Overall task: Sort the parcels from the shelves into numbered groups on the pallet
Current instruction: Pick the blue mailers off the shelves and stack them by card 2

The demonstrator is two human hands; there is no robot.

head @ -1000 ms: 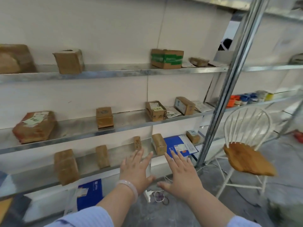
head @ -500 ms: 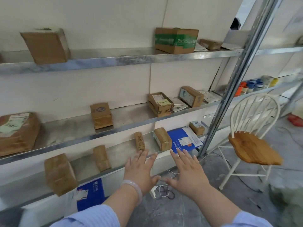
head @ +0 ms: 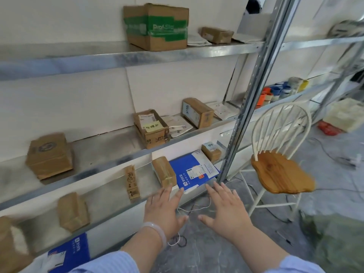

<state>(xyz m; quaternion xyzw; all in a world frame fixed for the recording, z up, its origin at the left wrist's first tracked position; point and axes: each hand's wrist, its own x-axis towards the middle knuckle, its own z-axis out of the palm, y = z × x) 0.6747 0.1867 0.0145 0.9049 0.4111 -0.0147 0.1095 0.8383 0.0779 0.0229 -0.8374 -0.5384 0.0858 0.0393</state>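
Both my hands reach out flat toward the lowest metal shelf (head: 118,210), holding nothing. My left hand (head: 164,209), with a pale bangle at the wrist, has its fingertips just short of a small taped brown parcel (head: 165,171) and a flat blue envelope (head: 194,172) with a white label. My right hand (head: 224,209) spreads its fingers below the envelope's near edge. A narrow brown box (head: 131,181) stands left of them, and a small labelled box (head: 211,151) lies behind the envelope. More brown parcels sit on the middle shelf (head: 110,152) and a green-taped carton (head: 156,26) on the top one.
A perforated steel upright (head: 244,115) rises just right of the envelope. A white chair with a wooden seat (head: 281,172) stands right of it. White and black cables (head: 183,241) trail on the grey floor under my hands. Another blue envelope (head: 69,253) leans at the bottom left.
I have come closer to the shelves and shifted right. Both open hands have advanced toward the blue envelope and the small brown parcel on the lowest shelf.
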